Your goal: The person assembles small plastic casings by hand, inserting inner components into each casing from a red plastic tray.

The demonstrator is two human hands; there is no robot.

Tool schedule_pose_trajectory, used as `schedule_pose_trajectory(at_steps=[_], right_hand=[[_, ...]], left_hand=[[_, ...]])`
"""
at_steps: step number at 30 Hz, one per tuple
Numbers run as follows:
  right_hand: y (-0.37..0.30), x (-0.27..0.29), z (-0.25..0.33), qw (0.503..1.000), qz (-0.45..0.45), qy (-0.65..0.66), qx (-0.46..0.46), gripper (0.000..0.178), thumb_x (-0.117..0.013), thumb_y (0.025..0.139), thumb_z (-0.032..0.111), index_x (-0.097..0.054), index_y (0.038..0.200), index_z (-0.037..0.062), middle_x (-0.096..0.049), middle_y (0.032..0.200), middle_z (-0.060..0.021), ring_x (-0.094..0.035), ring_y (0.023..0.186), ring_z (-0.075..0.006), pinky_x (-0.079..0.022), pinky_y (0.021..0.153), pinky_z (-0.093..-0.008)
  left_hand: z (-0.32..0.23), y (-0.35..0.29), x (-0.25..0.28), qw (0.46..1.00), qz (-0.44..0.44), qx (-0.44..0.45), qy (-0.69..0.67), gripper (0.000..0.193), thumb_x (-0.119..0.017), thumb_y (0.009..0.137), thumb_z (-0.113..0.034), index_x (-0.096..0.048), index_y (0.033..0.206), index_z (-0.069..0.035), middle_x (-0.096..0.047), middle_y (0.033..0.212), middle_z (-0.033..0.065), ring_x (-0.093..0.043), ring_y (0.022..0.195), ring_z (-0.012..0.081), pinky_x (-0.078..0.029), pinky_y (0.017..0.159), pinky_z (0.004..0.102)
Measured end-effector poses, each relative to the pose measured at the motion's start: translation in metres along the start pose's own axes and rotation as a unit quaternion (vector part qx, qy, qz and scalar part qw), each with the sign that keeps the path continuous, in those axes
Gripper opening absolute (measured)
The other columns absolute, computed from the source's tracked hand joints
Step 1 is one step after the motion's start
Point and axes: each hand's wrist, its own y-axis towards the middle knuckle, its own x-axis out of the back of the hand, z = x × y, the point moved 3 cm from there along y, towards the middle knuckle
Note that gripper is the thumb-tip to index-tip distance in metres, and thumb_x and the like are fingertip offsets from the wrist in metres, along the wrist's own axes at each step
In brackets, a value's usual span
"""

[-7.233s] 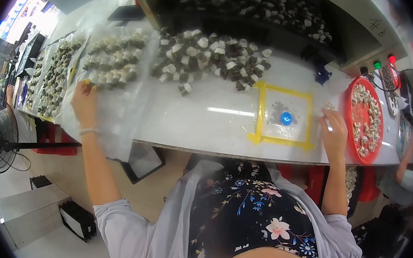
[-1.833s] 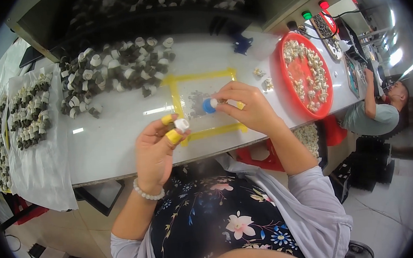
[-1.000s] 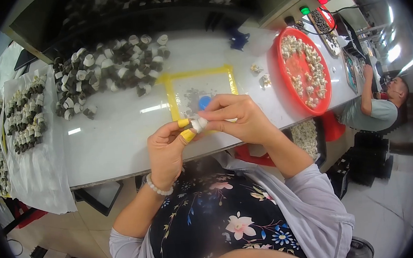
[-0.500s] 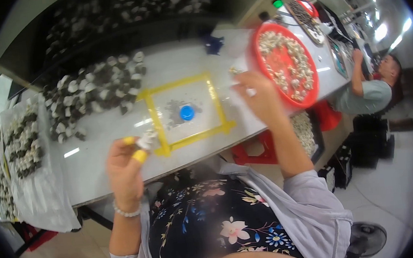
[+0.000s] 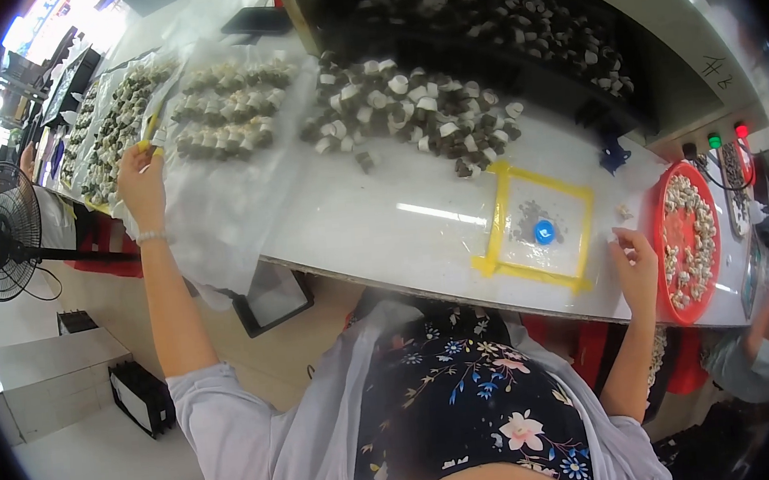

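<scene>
My left hand, with yellow covers on its fingertips, reaches far left. Its closed fingers pinch a small white piece, partly hidden, beside a clear plastic sheet. On that sheet lie rows of small white-and-grey pieces. My right hand is over the table between a square of yellow tape and a red round tray. Its fingers are pinched together, and a bit of white shows at their tips, too small to name. Inside the tape square a blue round cap stands by dark grey smudges.
A heap of white-and-dark-grey pieces lies mid-table, below a dark box-like machine holding more. Small off-white pieces ring the red tray. A standing fan is at left; a co-worker is at right.
The view has swung left. My left hand has moved left with the small white piece, from beside the tape square to the plastic sheet. My right hand stays near the red tray.
</scene>
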Motion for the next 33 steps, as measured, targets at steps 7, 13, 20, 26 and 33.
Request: schedule_pose_trajectory(at_steps=[7,13,20,26,33], right_hand=[[-0.007,-0.005,0.019,0.999,-0.02,-0.051,0.0,0.025,-0.06,0.078,0.004,-0.062,0.102,0.0012,-0.057,0.087,-0.0052,-0.055,0.076,-0.0141,-0.042,0.063,-0.0249],[-0.007,-0.005,0.028,0.981,-0.037,-0.166,0.094,0.027,-0.061,0.076,0.003,-0.061,0.103,0.0004,-0.056,0.086,-0.0105,-0.056,0.078,-0.0225,-0.045,0.066,-0.0303],[-0.007,-0.007,0.028,0.996,-0.054,-0.046,0.054,0.027,-0.065,0.07,0.002,-0.063,0.098,0.0008,-0.059,0.081,-0.0099,-0.057,0.076,-0.0221,-0.045,0.068,-0.0303],[-0.003,-0.017,0.049,0.993,0.012,0.054,0.109,0.024,-0.065,0.07,0.001,-0.064,0.093,0.0009,-0.06,0.082,-0.0095,-0.057,0.073,-0.0207,-0.045,0.065,-0.0276],[0.009,-0.041,0.082,0.975,0.082,0.023,0.207,0.025,-0.065,0.068,0.001,-0.065,0.092,0.0027,-0.058,0.083,-0.0095,-0.057,0.072,-0.0217,-0.046,0.063,-0.0283]], left_hand=[[0.025,0.012,-0.032,0.997,0.066,-0.006,0.048,0.022,-0.06,0.077,-0.006,-0.059,0.097,0.002,-0.065,0.087,0.0112,-0.063,0.081,0.0169,-0.048,0.075,0.0271],[0.042,0.023,-0.028,0.99,0.118,0.003,0.072,0.027,-0.059,0.078,-0.009,-0.058,0.104,0.001,-0.065,0.091,0.0117,-0.063,0.082,0.0189,-0.048,0.075,0.0282],[-0.034,-0.01,-0.023,0.982,0.063,-0.092,0.152,0.031,-0.06,0.079,-0.009,-0.056,0.108,-0.001,-0.061,0.101,0.0148,-0.061,0.081,0.0226,-0.048,0.072,0.0317],[-0.19,-0.133,-0.083,0.907,0.262,-0.326,-0.045,0.033,-0.061,0.073,-0.003,-0.055,0.106,0.0,-0.057,0.105,0.0162,-0.052,0.097,0.0329,-0.041,0.087,0.0395],[-0.204,-0.156,-0.111,0.906,0.323,-0.273,-0.012,0.027,-0.057,0.074,0.001,-0.055,0.1,0.001,-0.056,0.104,0.0169,-0.053,0.095,0.0323,-0.042,0.082,0.037]])
